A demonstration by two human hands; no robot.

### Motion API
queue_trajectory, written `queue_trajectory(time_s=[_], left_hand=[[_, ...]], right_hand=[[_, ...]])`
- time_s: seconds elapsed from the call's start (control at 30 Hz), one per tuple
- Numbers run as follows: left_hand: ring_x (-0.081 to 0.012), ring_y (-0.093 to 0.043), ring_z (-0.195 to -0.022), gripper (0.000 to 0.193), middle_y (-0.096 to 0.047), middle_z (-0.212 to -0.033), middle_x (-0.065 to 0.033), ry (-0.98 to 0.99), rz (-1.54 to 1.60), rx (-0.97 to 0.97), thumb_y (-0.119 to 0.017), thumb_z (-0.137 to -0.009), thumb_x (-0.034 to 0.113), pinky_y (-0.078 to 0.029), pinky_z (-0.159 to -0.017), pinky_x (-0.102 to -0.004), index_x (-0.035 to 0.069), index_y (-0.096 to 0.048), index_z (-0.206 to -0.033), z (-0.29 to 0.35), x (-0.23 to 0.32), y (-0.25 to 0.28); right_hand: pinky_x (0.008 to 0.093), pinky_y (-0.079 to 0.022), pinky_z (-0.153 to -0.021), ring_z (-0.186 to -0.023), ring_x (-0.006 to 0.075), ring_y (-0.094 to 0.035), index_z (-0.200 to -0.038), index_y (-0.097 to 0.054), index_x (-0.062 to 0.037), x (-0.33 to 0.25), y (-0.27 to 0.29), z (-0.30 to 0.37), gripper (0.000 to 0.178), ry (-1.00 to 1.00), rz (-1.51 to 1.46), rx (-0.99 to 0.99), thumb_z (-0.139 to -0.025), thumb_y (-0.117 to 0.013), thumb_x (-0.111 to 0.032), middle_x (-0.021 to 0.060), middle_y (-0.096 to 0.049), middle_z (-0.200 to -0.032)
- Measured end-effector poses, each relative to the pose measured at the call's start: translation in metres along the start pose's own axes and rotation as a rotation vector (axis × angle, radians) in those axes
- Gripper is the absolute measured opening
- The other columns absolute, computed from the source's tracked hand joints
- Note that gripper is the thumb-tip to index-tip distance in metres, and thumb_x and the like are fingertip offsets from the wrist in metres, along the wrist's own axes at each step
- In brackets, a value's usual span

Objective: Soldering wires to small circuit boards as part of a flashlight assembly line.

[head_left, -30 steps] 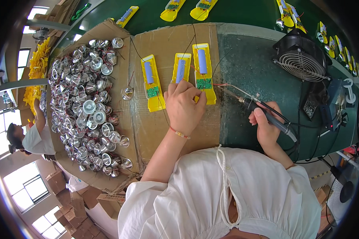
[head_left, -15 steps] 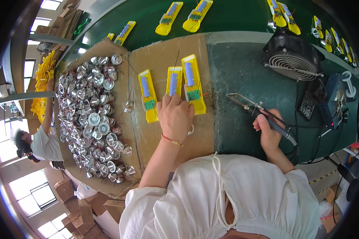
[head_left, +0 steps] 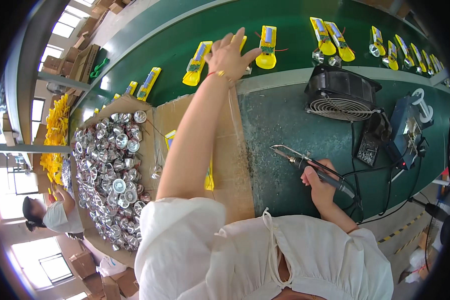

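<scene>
My left hand (head_left: 229,57) is stretched far over the green belt (head_left: 175,45), its fingers spread above a yellow plastic housing (head_left: 242,44) that it mostly covers. Similar housings with a blue cylindrical cell and green circuit board lie on either side, one on the left (head_left: 197,65) and one on the right (head_left: 267,50). My right hand (head_left: 321,184) grips a soldering iron (head_left: 337,184), its tip pointing left above the dark green bench. Under my left forearm, more yellow housings (head_left: 209,175) show in part on the cardboard (head_left: 230,165); the arm hides the rest.
A heap of shiny reflector cups (head_left: 110,175) covers the left side. At the right stand a black fan (head_left: 342,92), a soldering station (head_left: 402,135) and a white spool (head_left: 422,105), with loose cables. Another person (head_left: 57,215) is at the far left, near yellow parts (head_left: 55,125).
My left hand has moved from the housings on the cardboard forward to the belt, its fingers now spread. The right hand still holds the iron, slightly lower and further left in view.
</scene>
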State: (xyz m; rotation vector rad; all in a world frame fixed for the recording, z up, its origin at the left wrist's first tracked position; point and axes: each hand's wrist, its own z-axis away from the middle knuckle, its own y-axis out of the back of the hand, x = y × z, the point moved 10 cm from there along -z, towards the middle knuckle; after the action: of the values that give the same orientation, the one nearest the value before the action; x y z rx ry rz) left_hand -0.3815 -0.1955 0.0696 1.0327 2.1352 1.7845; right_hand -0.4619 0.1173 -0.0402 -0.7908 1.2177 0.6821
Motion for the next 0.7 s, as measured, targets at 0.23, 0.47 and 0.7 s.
queue_trajectory(time_s=[0.23,0.47,0.7], left_hand=[[-0.031,-0.043,-0.114,0.035,-0.046,-0.124,-0.0134,0.016,-0.121,-0.259,-0.065,-0.076,0.019,-0.041,-0.09,-0.0364,0.011,-0.059,-0.109,0.192,-0.042,0.048],[-0.0323,-0.048,-0.101,0.038,-0.044,-0.124,-0.0157,0.096,0.124,0.065,-0.064,-0.066,0.009,-0.043,-0.086,-0.0403,0.008,-0.06,-0.103,0.279,-0.015,0.04],[-0.0288,-0.051,-0.092,0.035,-0.057,-0.093,-0.0109,0.321,-0.047,0.51,-0.072,-0.067,0.02,-0.043,-0.077,-0.038,0.007,-0.059,-0.096,0.305,-0.111,0.148]], right_hand=[[0.0201,-0.044,-0.05,-0.056,0.0095,-0.055,-0.09,-0.053,0.0003,0.006,-0.01,0.004,0.015,-0.045,0.079,-0.024,-0.083,-0.061,-0.011,0.0073,-0.058,-0.066],[0.0192,-0.041,-0.049,-0.053,0.0083,-0.05,-0.091,-0.053,0.001,-0.01,-0.025,0.011,0.015,0.114,0.159,-0.026,-0.084,-0.057,-0.012,0.006,-0.056,-0.065],[0.019,-0.041,-0.049,-0.053,0.0085,-0.051,-0.091,-0.053,0.0004,-0.019,-0.029,0.031,0.016,0.13,0.183,-0.055,-0.084,-0.058,-0.013,0.006,-0.056,-0.065]])
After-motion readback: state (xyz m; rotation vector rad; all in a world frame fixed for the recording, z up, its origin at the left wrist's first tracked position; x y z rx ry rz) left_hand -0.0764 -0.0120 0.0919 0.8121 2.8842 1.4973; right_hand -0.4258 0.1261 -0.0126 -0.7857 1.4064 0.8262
